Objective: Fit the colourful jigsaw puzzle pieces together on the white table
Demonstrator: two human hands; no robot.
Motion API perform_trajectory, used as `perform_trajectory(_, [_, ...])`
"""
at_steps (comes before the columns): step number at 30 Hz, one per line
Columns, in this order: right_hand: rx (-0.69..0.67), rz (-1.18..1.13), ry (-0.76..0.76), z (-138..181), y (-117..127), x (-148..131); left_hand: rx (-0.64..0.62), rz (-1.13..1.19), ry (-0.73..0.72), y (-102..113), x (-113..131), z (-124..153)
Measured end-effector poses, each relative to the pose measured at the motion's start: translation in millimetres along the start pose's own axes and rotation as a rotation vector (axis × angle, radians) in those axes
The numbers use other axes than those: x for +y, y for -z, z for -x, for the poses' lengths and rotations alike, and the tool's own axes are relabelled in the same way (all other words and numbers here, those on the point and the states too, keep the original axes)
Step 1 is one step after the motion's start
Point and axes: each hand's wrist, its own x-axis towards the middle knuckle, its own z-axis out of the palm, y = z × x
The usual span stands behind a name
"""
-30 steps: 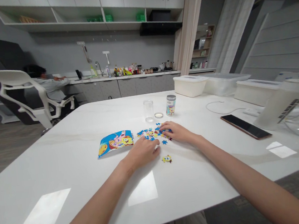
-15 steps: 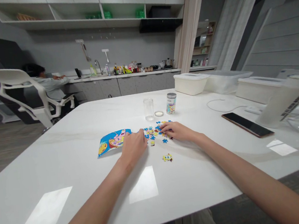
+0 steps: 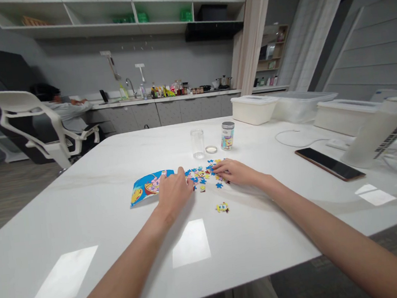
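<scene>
Loose jigsaw puzzle pieces, blue, yellow and multicoloured, lie in a small pile on the white table. At the pile's left side is my left hand, index finger and thumb apart, over the right end of a blue picture sheet with cartoon figures. My right hand rests on the pile's right side, fingers stretched out onto the pieces and nothing visibly gripped. Closer to me sits a small joined yellow section of puzzle with cartoon eyes. Some pieces are hidden under both hands.
Behind the pile stand a clear jar, a ring-shaped lid and a printed can. To the right are a phone, a white cable, a pale pitcher-like container and storage boxes. A person sits beyond the table.
My left hand has shifted slightly left, its index finger lifting and parting from the thumb. My right hand stays on the pile, almost unmoved.
</scene>
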Motion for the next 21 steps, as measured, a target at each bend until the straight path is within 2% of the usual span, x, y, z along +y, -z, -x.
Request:
perform_trajectory(5, [-0.017,-0.01,-0.041,1.8,1.4,-1.4,-0.006,-0.004,-0.024,-2.8,0.4,0.0])
perform_trajectory(15, [-0.028,-0.032,-0.005,1.2,0.2,-1.2,-0.005,-0.025,-0.042,-4.6,-1.1,-0.8])
perform_trajectory(21, [0.021,-0.014,-0.032,2.7,2.6,3.9,-0.015,0.028,-0.079,-4.2,1.3,0.3])
